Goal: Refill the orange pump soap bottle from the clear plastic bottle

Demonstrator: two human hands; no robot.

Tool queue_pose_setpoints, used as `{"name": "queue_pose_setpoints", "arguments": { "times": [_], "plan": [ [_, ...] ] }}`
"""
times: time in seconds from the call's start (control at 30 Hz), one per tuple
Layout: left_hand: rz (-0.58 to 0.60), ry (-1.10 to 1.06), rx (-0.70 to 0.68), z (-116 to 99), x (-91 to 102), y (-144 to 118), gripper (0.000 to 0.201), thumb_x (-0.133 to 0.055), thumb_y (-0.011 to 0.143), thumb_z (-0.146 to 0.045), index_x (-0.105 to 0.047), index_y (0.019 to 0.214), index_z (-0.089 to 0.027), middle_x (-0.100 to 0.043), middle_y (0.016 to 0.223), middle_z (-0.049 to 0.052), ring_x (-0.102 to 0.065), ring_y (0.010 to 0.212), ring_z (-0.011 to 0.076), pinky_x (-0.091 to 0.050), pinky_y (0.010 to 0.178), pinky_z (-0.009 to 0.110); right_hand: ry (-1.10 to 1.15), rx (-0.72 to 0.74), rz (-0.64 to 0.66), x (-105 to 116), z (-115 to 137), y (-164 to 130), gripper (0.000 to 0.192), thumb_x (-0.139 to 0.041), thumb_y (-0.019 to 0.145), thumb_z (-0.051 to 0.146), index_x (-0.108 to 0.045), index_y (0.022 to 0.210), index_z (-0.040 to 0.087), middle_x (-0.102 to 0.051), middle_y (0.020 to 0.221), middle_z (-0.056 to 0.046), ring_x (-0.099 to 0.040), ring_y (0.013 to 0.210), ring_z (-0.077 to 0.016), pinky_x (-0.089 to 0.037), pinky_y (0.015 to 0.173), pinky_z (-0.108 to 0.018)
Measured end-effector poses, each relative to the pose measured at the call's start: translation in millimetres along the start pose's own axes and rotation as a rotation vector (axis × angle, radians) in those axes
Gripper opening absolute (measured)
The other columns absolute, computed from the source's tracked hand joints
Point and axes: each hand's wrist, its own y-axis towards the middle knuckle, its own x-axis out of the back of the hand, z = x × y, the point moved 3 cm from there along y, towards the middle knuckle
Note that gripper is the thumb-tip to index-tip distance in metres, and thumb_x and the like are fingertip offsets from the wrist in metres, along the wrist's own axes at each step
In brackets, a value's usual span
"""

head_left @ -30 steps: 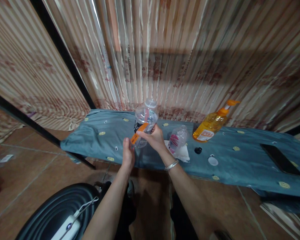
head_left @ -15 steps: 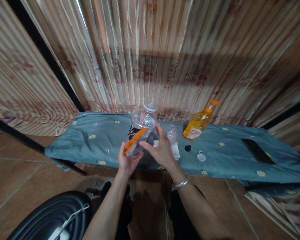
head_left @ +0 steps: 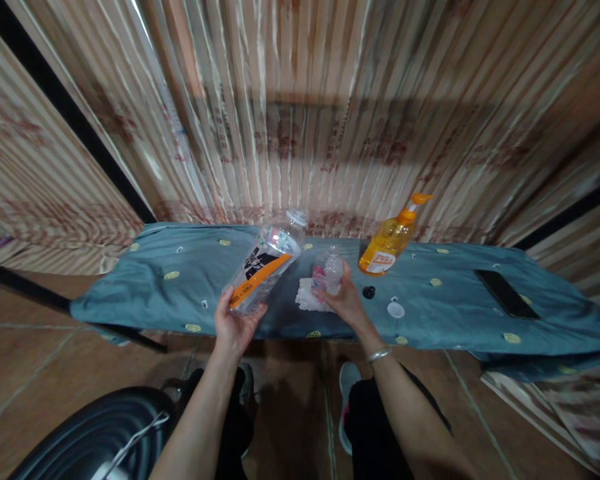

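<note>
The left hand (head_left: 235, 327) has its fingers (head_left: 223, 298) curled around the base of a large clear bottle (head_left: 263, 270), gripping it from below. The bottle is tilted, its white cap up and away toward the curtain (head_left: 300, 113), and it carries an orange and black label; it looks empty. It is held in the air above the front edge of the bench (head_left: 145, 280), which is covered by a blue-grey cloth with small yellow marks.

The right hand (head_left: 344, 301) closes its fingers (head_left: 325, 292) around a small clear bottle (head_left: 327, 268) with a pink label, which stands upright by a white tissue (head_left: 306, 297). Further right lie a black cap (head_left: 369, 291) and a white lid (head_left: 395, 309); behind them stands an orange pump bottle (head_left: 393, 237), and far right a black phone (head_left: 506, 293).

Half a second ago the right hand was beside the large bottle with fingers spread; it has since left it and moved right to the small bottle. The left hand alone now carries the large bottle, which has tipped further over.
</note>
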Motion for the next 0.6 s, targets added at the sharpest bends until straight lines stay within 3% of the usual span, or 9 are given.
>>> {"name": "queue_pose_setpoints", "arguments": {
  "times": [0.1, 0.2, 0.43, 0.6],
  "plan": [
    [-0.024, 0.004, -0.013, -1.3, 1.4, 1.7, 0.022, -0.072, 0.066, -0.026, -0.066, 0.085, -0.019, -0.074, 0.082, 0.004, -0.071, 0.069, 0.0231, -0.057, 0.05, 0.033, -0.05, -0.097, -0.035, -6.0, -5.8, -1.6, 0.072, -0.075, 0.072, 0.048, -0.047, 0.132, 0.022, -0.07, 0.116, -0.011, -0.069, 0.104, -0.0318, -0.055, 0.09, -0.048],
    [-0.033, 0.023, -0.016, -2.6, 2.0, 4.1, 0.023, -0.072, 0.062, -0.021, -0.066, 0.084, -0.019, -0.074, 0.081, 0.004, -0.071, 0.068, 0.0233, -0.059, 0.051, 0.034, -0.079, -0.128, -0.066, -5.9, -7.0, -1.2, 0.049, -0.071, 0.074, 0.047, -0.054, 0.113, 0.023, -0.072, 0.096, -0.007, -0.07, 0.088, -0.03, -0.056, 0.078, -0.043],
    [-0.011, 0.075, -0.02, -4.1, -1.2, 9.0, 0.032, -0.073, 0.055, -0.017, -0.069, 0.087, -0.016, -0.075, 0.081, 0.006, -0.071, 0.068, 0.0232, -0.06, 0.049, 0.033, -0.08, -0.105, -0.042, 1.0, 3.9, 5.1, 0.047, -0.073, 0.072, 0.049, -0.058, 0.106, 0.021, -0.071, 0.083, -0.004, -0.068, 0.074, -0.026, -0.054, 0.066, -0.036],
    [-0.007, 0.103, -0.048, -4.6, -1.1, 9.9, 0.032, -0.077, 0.053, -0.02, -0.07, 0.084, -0.017, -0.075, 0.078, 0.005, -0.07, 0.065, 0.0208, -0.057, 0.046, 0.029, -0.058, -0.013, -0.013, 3.3, 11.7, 6.0, 0.045, -0.073, 0.075, 0.044, -0.06, 0.112, 0.023, -0.073, 0.089, -0.002, -0.068, 0.076, -0.0229, -0.054, 0.069, -0.034]
  ]
}}
